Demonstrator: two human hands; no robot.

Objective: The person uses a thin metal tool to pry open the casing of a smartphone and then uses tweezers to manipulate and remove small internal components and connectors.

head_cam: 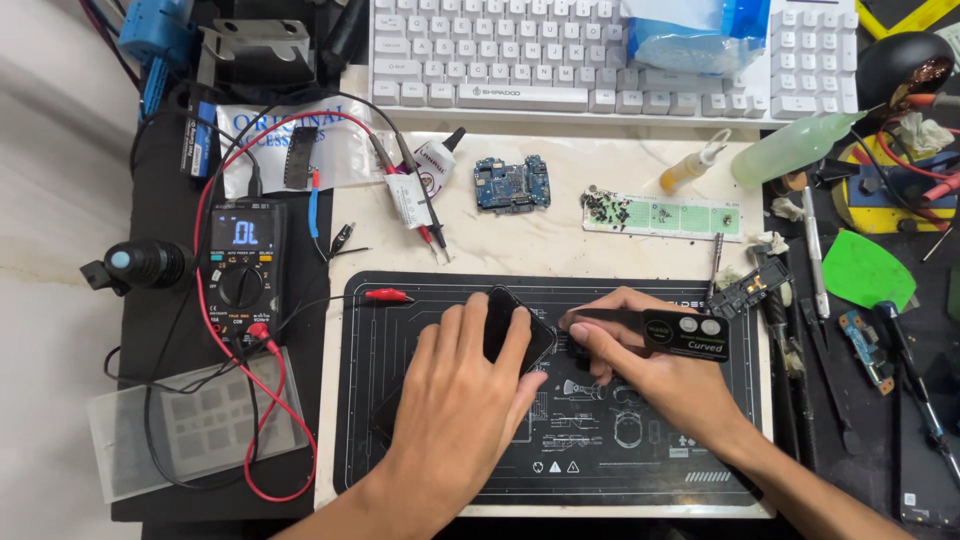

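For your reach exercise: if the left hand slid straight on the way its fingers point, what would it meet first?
The left hand already rests on the dark phone. Its fingers point up and right, so past the phone it would probably cross the mat edge and meet the green strip first; depth is unclear.

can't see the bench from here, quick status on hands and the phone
Left hand flat on the dark phone, pinning it to the black mat. Right hand holds black tweezers at the phone's edge. Nothing in the way.
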